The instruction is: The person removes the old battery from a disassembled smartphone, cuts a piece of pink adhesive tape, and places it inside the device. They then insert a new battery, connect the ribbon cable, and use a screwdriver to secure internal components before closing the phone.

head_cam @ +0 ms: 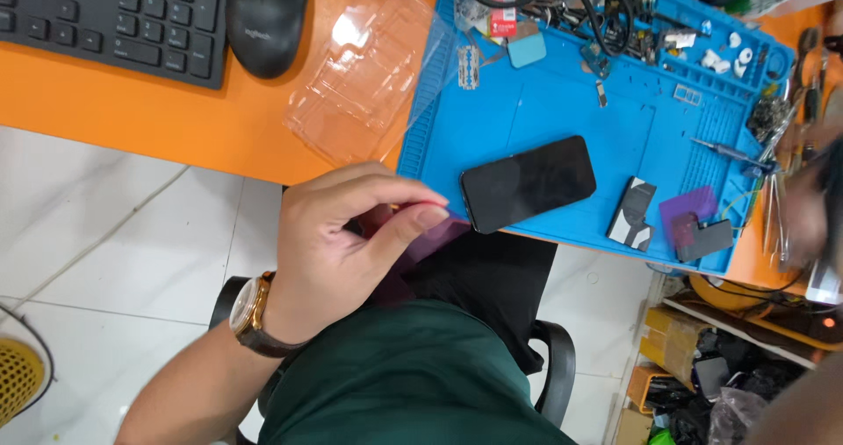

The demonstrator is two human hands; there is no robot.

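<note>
At far left, a black keyboard (114,14) and a black mouse (268,19) are seen on the orange desk (132,102). Just right of the mouse, a clear plastic tray (369,76) lies across the desk edge and overlaps the left rim of the blue work mat (544,111). Below it, the left hand (338,243), wristwatch (250,318) on the wrist, is held over the lap; thumb and forefinger are pinched together on a thin translucent purple film (439,234), which hangs just off the near-left corner of the black phone (529,183). The phone lies screen-up on the mat near its front edge. Further right on the mat, a small black-and-white part (632,214) and a purple-covered dark part (694,225) are noted, with a screwdriver (729,152) beyond them. At far right, the right hand (812,212) is blurred at the frame edge; its closure cannot be determined.
</note>
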